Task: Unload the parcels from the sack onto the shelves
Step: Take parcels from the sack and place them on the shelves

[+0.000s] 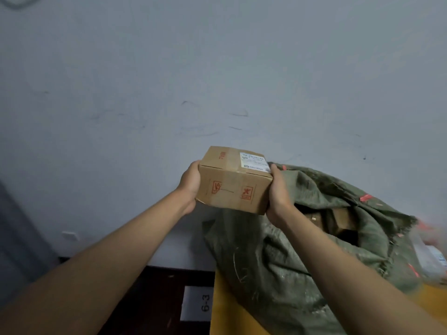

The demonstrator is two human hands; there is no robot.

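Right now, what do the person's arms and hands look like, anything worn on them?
Both forearms are bare up to the bottom edge of the picture: no sleeves show. The left hand and the right hand wear no gloves. No watch, bracelet or ring shows on either wrist or on the fingers that can be seen; most fingers are hidden.

Arms out; 2 hands [233, 189] gripping
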